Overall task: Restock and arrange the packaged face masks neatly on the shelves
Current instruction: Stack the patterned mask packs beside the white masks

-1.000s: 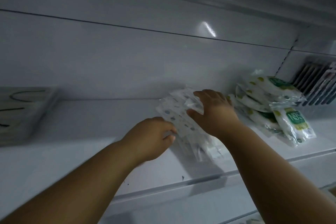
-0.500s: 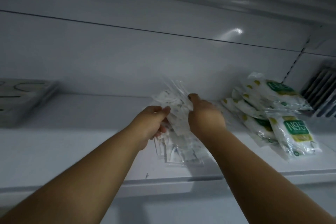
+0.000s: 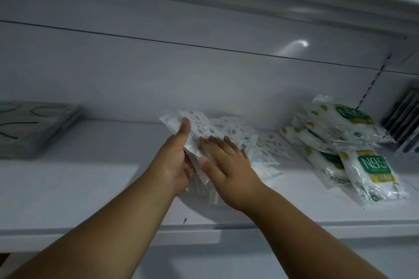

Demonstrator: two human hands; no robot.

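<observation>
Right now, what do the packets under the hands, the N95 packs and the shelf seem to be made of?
The packets look like thin clear plastic film: glossy, crinkled, see-through over white contents. The N95 packs seem the same kind of film, shiny and wrinkled, with printed green labels. The shelf looks like painted metal, smooth and pale with a soft sheen, though coated board is possible.

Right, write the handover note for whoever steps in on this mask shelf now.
Left hand: holds the left edge of the clear mask packets, thumb up along them.
Right hand: flat, fingers straight, pressing on top of the same packets.
Packets sit mid-shelf, fanned out and uneven.
N95 packs lie in a loose, slumped pile to the right, untouched.
Done: packets are on the shelf.
Left: square up the clear packets, then tidy the N95 pile.
</observation>
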